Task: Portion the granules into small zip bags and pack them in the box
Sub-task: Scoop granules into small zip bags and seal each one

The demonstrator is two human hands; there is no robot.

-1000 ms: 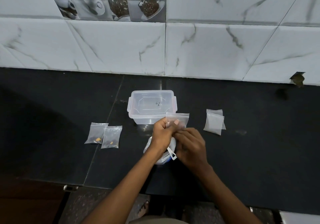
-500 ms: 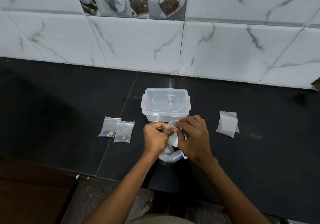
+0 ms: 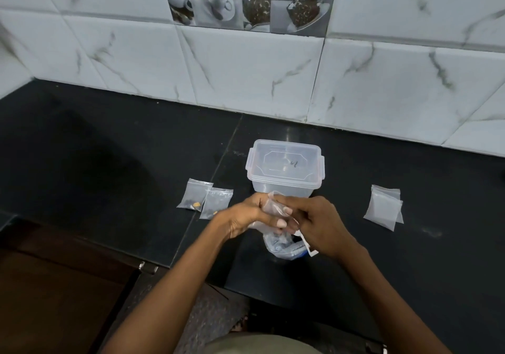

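Dark counter (image 3: 109,162): two filled bags (image 3: 205,202).

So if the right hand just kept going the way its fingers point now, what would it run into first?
The right hand points left, fingers already on the small zip bag. Going on, it would press into that bag and the left hand gripping it. Depth between the hands is unclear.

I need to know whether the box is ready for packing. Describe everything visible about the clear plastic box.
The clear plastic box is a translucent, rounded-rectangular container that stands upright on the black countertop near the tiled wall. Its lid is on, with clip flaps at the sides and a faint dark mark on top. It looks empty. Both hands work just in front of it; contact cannot be told.
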